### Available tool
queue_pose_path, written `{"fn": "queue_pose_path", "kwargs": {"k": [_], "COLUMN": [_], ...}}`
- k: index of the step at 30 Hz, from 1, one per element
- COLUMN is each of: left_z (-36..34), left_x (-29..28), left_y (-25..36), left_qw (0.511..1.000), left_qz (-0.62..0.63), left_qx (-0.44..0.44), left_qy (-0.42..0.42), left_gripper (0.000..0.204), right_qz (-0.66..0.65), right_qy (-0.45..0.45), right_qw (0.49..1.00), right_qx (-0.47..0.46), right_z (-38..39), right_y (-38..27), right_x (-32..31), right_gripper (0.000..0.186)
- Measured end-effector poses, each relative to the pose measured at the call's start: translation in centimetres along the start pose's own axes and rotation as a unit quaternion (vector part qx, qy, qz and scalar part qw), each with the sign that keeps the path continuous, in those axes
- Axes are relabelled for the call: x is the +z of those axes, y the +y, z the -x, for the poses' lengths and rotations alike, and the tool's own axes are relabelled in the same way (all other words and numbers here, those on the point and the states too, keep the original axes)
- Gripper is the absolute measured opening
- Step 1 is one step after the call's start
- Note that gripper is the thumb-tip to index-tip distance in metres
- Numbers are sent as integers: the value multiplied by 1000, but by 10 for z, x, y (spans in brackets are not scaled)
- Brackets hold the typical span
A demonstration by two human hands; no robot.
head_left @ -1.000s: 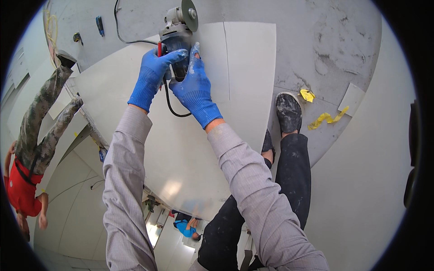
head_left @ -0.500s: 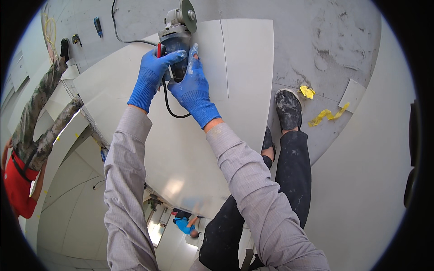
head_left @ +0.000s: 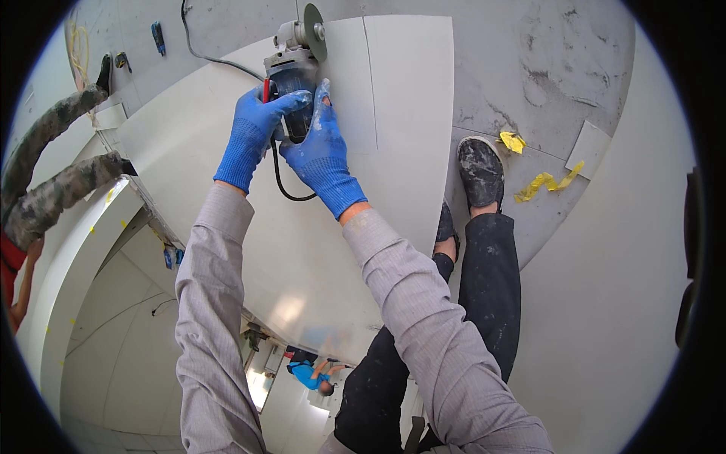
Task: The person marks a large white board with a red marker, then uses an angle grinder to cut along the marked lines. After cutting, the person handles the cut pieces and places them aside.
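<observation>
My left hand (head_left: 261, 121), in a blue glove, wraps the left side of an angle grinder (head_left: 297, 72), thumb across its body beside a red piece (head_left: 267, 89). My right hand (head_left: 318, 155), also gloved in blue, grips the grinder's right side and lower body. The grinder's disc (head_left: 314, 32) faces right, upright. The tool is over a curved white panel (head_left: 408, 98) with a thin dark line near the disc. A black cord (head_left: 283, 185) loops below the hands and runs off toward the upper left.
A blue-handled tool (head_left: 158, 38) and a small dark tool (head_left: 122, 62) lie on the grey floor (head_left: 529, 45). Yellow tape scraps (head_left: 512, 142) are beside my shoe (head_left: 480, 170). A person in camouflage trousers (head_left: 45, 197) is at the left, another in blue (head_left: 306, 374) farther back.
The floor and panel sit higher in view. The grinder, still held, is now farther inside the panel's top edge. The person at the left has shifted toward the picture's edge.
</observation>
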State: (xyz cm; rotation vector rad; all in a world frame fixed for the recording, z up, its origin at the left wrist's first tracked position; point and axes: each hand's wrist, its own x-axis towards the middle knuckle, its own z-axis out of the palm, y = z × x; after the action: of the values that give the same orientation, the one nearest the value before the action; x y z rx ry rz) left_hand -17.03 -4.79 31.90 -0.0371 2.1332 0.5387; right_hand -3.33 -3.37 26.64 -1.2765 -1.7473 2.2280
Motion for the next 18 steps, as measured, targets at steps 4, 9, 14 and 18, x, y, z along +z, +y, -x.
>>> {"fn": "queue_pose_path", "kwargs": {"k": [4,9,14,18], "left_z": [5,14,23,25], "left_x": [2,5,11,12], "left_y": [0,-16,-23,-32], "left_qw": [1000,1000,1000,999], "left_qz": [-8,5,3,31], "left_qx": [-7,5,-15,0], "left_qy": [-7,-11,-13,-19], "left_gripper": [41,41,42,42], "right_qz": [16,-2,-9,-12], "right_qy": [67,23,1,1], "right_qw": [996,999,1000,1000], "right_qx": [-60,-24,0,3], "right_z": [6,22,31,37], "right_y": [8,15,22,24], "right_x": [7,4,4,5], "right_gripper": [121,120,121,122]}}
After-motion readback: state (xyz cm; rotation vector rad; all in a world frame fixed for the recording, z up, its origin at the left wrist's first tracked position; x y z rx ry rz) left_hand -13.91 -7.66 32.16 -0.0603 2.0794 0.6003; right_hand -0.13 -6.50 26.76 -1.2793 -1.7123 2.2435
